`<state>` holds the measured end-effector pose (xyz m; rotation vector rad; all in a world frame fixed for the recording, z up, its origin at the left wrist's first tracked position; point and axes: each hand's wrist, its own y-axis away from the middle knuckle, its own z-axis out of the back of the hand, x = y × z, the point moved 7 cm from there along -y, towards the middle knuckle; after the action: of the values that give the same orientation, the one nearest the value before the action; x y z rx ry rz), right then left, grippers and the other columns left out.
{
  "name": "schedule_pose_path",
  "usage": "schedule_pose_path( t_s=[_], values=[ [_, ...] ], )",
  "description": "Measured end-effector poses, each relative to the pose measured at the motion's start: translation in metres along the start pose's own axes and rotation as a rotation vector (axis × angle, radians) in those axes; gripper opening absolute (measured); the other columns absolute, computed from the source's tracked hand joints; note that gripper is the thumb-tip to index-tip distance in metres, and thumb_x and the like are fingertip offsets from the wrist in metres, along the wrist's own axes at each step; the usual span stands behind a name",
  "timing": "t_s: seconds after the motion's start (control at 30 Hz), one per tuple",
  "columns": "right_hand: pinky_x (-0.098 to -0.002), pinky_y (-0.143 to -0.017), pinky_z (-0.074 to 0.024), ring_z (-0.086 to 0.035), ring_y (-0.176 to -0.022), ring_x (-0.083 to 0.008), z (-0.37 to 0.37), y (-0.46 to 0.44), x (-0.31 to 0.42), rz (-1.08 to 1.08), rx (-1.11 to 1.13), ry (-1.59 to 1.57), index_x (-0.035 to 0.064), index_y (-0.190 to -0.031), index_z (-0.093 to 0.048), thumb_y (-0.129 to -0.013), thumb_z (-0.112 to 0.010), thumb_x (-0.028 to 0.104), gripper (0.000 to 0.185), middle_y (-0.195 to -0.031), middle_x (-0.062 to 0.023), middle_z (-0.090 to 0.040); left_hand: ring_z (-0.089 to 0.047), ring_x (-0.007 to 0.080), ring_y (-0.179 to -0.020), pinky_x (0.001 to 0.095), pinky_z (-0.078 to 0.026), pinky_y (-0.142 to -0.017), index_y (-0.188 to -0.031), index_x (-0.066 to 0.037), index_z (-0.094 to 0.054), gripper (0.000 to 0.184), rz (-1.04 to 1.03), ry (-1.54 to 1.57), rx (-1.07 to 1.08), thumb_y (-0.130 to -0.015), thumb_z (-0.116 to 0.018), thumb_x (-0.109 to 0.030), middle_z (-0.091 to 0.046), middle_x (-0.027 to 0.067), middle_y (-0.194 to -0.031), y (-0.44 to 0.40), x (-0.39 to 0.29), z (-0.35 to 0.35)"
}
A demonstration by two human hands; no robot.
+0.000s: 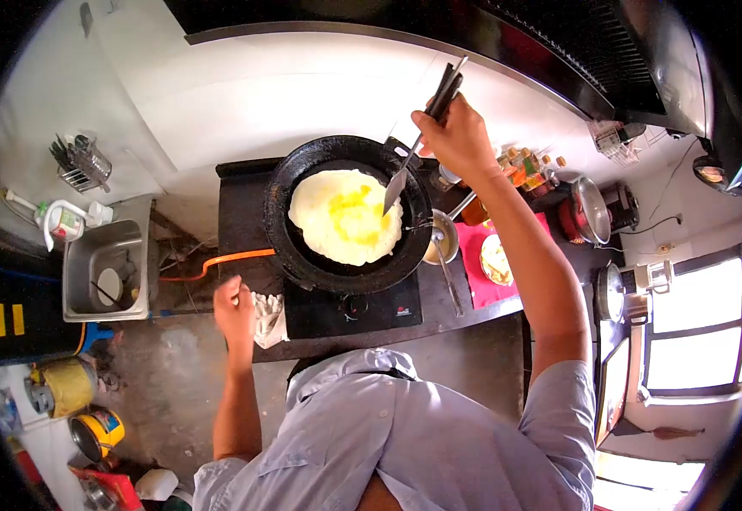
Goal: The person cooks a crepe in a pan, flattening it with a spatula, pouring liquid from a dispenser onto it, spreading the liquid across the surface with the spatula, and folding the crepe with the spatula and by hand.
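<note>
My right hand [458,136] grips the black handle of a metal spatula [396,189], held at a slant over the wok. The blade touches the egg pancake [324,223], a pale round sheet with yellow egg spread over its middle and right side. It lies flat in a black wok [284,243] on the stove [396,313]. My left hand [233,313] hovers near the counter's front left edge with its fingers curled in, and no object shows in it. Beside it lies a crumpled white cloth [270,321].
Right of the wok stand a small pot [449,238] with a ladle and a bowl of food [497,260] on a red cloth [477,285]. Several bottles [531,170] line the wall. An orange hose [218,261] runs left toward the sink [81,281].
</note>
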<state>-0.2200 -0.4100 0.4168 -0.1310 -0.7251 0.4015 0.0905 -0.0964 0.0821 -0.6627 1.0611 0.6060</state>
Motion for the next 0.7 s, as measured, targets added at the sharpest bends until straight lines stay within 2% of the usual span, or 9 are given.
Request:
schedule_pose_path(
  t_s=[0.03, 0.07, 0.13, 0.17, 0.2, 0.3, 0.43, 0.53, 0.7],
  values=[
    [-0.0386, -0.064, -0.0608, -0.076, -0.067, -0.0270, -0.007, -0.007, -0.003, 0.000, 0.023, 0.069, -0.0046, -0.099, -0.054, -0.095, -0.073, 0.025, 0.035, -0.078, -0.0174, -0.071, -0.068, 0.0361, -0.107, 0.0438, -0.053, -0.096, -0.117, 0.000, -0.070, 0.027, -0.177, -0.241, 0.070, -0.093, -0.069, -0.011, -0.071, 0.0183, -0.113, 0.009, -0.008, -0.005],
    [-0.0387, -0.064, -0.0611, -0.076, -0.065, -0.0272, -0.013, -0.011, -0.005, -0.002, 0.046, 0.137, -0.0048, -0.099, -0.053, -0.096, -0.072, 0.027, 0.037, -0.079, -0.0179, -0.071, -0.062, 0.0428, -0.117, 0.0496, -0.049, -0.104, -0.120, -0.002, -0.069, 0.031, -0.212, -0.304, 0.110, -0.090, -0.069, -0.008, -0.067, 0.0219, -0.124, 0.021, -0.001, -0.016],
    [-0.0446, -0.071, -0.0612, -0.077, -0.076, -0.0336, -0.032, -0.010, 0.006, -0.084, 0.201, 0.063, -0.0062, -0.104, -0.053, -0.095, -0.071, 0.030, 0.042, -0.081, -0.0229, -0.072, -0.058, 0.0444, -0.125, 0.0500, -0.047, -0.108, -0.120, -0.001, -0.069, 0.032, -0.327, -0.423, 0.138, -0.089, -0.069, -0.008, -0.063, 0.0228, -0.134, 0.042, 0.005, -0.028],
    [-0.0460, -0.074, -0.0610, -0.077, -0.079, -0.0355, -0.042, -0.013, 0.010, -0.050, 0.211, 0.199, -0.0068, -0.105, -0.053, -0.095, -0.071, 0.030, 0.042, -0.084, -0.0244, -0.072, -0.052, 0.0454, -0.135, 0.0526, -0.041, -0.115, -0.125, -0.001, -0.067, 0.036, -0.327, -0.424, 0.187, -0.090, -0.066, -0.012, -0.059, 0.0225, -0.142, 0.049, 0.014, -0.037],
    [-0.0474, -0.077, -0.0608, -0.077, -0.081, -0.0374, -0.055, -0.020, 0.009, -0.015, 0.222, 0.334, -0.0073, -0.107, -0.054, -0.095, -0.070, 0.030, 0.043, -0.086, -0.0259, -0.072, -0.050, 0.0447, -0.137, 0.0534, -0.038, -0.117, -0.126, -0.001, -0.067, 0.036, -0.364, -0.488, 0.202, -0.093, -0.065, -0.015, -0.058, 0.0218, -0.144, 0.055, 0.013, -0.040],
    [-0.0475, -0.081, -0.0604, -0.076, -0.082, -0.0391, -0.091, -0.031, -0.003, -0.087, 0.312, 0.299, -0.0094, -0.111, -0.055, -0.094, -0.070, 0.029, 0.045, -0.094, -0.0290, -0.073, -0.045, 0.0420, -0.145, 0.0557, -0.029, -0.123, -0.131, -0.002, -0.066, 0.039, -0.395, -0.593, 0.259, -0.098, -0.060, -0.022, -0.057, 0.0193, -0.147, 0.065, 0.016, -0.046],
    [-0.0404, -0.067, -0.0623, -0.076, -0.064, -0.0293, -0.122, -0.046, -0.007, -0.119, 0.357, 0.336, -0.0089, -0.109, -0.053, -0.095, -0.070, 0.024, 0.040, -0.088, -0.0242, -0.073, -0.046, 0.0419, -0.144, 0.0569, -0.030, -0.123, -0.129, -0.002, -0.068, 0.042, -0.380, -0.546, 0.243, -0.092, -0.061, -0.020, -0.058, 0.0197, -0.146, 0.061, 0.017, -0.045],
    [-0.0436, -0.080, -0.0618, -0.076, -0.067, -0.0335, -0.136, -0.051, -0.005, -0.168, 0.394, 0.317, -0.0118, -0.111, -0.055, -0.090, -0.063, 0.019, 0.038, -0.092, -0.0292, -0.073, -0.048, 0.0412, -0.143, 0.0561, -0.030, -0.123, -0.127, -0.002, -0.069, 0.037, -0.368, -0.532, 0.233, -0.094, -0.061, -0.018, -0.061, 0.0183, -0.143, 0.061, 0.014, -0.043],
    [-0.0418, -0.079, -0.0619, -0.076, -0.066, -0.0325, -0.158, -0.069, -0.007, -0.206, 0.412, 0.348, -0.0121, -0.113, -0.056, -0.088, -0.061, 0.015, 0.037, -0.091, -0.0273, -0.074, -0.048, 0.0411, -0.142, 0.0574, -0.030, -0.123, -0.125, -0.001, -0.070, 0.042, -0.342, -0.510, 0.225, -0.089, -0.060, -0.019, -0.061, 0.0210, -0.143, 0.058, 0.020, -0.045]
  ],
)
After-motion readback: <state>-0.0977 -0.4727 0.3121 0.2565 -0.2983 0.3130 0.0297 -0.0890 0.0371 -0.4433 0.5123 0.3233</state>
